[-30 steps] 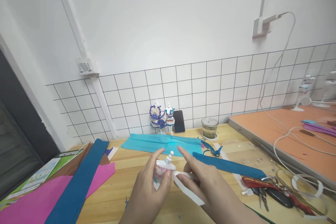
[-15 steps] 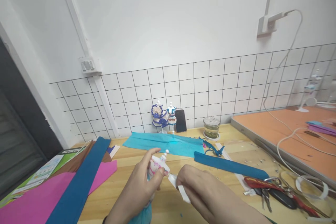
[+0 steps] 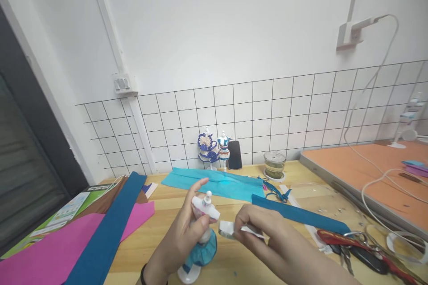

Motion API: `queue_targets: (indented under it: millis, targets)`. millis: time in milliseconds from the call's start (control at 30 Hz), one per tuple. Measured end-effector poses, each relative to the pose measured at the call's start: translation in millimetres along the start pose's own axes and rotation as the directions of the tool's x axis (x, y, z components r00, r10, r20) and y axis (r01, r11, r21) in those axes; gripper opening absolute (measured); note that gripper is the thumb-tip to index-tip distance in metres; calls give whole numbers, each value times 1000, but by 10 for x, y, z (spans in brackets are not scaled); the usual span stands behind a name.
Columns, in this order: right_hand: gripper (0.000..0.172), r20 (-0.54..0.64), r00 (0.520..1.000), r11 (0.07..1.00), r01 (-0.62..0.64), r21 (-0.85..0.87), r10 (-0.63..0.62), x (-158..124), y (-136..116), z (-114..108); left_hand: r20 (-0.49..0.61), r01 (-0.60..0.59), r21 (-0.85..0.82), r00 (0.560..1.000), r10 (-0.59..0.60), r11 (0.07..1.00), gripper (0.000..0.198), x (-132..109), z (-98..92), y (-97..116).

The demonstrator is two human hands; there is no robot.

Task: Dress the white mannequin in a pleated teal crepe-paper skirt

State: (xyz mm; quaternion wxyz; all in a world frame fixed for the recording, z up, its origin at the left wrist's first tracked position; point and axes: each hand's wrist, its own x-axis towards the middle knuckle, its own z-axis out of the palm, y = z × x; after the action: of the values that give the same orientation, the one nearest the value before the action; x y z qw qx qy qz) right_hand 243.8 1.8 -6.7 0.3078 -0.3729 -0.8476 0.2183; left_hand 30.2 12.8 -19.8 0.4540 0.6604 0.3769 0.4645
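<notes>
My left hand (image 3: 175, 236) is closed round the upper body of a miniature dress form (image 3: 204, 207), which has a white bust and a knob on top. A gathered teal skirt (image 3: 204, 253) circles its lower part, above a round white base (image 3: 189, 274). Just to the right, my right hand (image 3: 267, 231) pinches a short white strip (image 3: 227, 228); its material is unclear. The strip's free end points at the form, with a small gap between them.
Behind the hands lie a turquoise fabric strip (image 3: 200, 182) and a dark blue one (image 3: 301, 214). Decorated small forms (image 3: 209, 149), a phone (image 3: 235, 155) and a lidded glass (image 3: 274, 165) stand by the wall. Keys (image 3: 346, 256) lie right, pink cloth (image 3: 63, 245) left.
The dress form now stands more upright, showing its skirt and base. My right hand has turned the white strip nearly level and drawn it slightly right. The view has shifted a little.
</notes>
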Motion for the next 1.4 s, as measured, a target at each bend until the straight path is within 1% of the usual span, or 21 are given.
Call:
queue_targets:
  millis: [100, 233, 433, 533, 600, 667, 700, 767, 867, 933, 1033, 1100, 1200, 1267, 1400]
  targets:
    - [18, -39, 999, 1000, 12, 17, -11, 52, -54, -13, -42, -80, -106, 996, 76, 991, 69, 45, -42, -89]
    - [19, -67, 998, 999, 23, 30, -21, 130, -94, 24, -106, -107, -215, 991, 85, 971, 72, 100, -126, -152]
    - [16, -118, 989, 996, 93, 19, -90, 183, -49, 124, -198, -138, -239, 976, 90, 961, 79, 116, -194, -137]
    - [15, -133, 984, 993, 116, 2, -115, 178, -26, 167, -242, -170, -289, 965, 100, 942, 81, 131, -183, -171]
    - [14, -147, 979, 990, 142, -5, -141, 175, -17, 196, -289, -185, -290, 952, 98, 939, 81, 146, -182, -200]
    - [14, -163, 970, 983, 182, -14, -182, 174, -8, 234, -312, -186, -273, 945, 96, 944, 81, 154, -200, -220]
    - [14, -173, 964, 979, 201, -22, -201, 173, -5, 255, -299, -178, -262, 949, 95, 949, 80, 154, -217, -225]
    - [12, -195, 950, 970, 241, -37, -243, 171, -4, 300, -240, -148, -238, 967, 89, 960, 77, 146, -263, -224]
    - [11, -229, 926, 953, 296, -56, -301, 170, -35, 352, -163, -107, -198, 984, 74, 974, 67, 130, -337, -208]
    - [12, -241, 912, 943, 326, -66, -332, 178, -76, 376, -157, -96, -180, 985, 67, 979, 59, 122, -376, -195]
    - [14, -245, 898, 931, 353, -97, -366, 200, -140, 418, -149, -88, -184, 987, 61, 979, 58, 111, -414, -170]
    - [16, -246, 893, 926, 360, -115, -378, 211, -168, 458, -123, -83, -195, 991, 59, 977, 57, 101, -433, -154]
    - [17, -250, 880, 915, 383, -130, -404, 209, -201, 513, -69, -86, -193, 995, 73, 977, 51, 84, -461, -140]
    - [16, -248, 871, 905, 401, -140, -424, 199, -230, 534, -52, -113, -150, 993, 106, 982, 47, 71, -481, -134]
    - [13, -229, 857, 886, 439, -147, -462, 189, -303, 571, -70, -132, -17, 989, 131, 991, 44, 34, -515, -95]
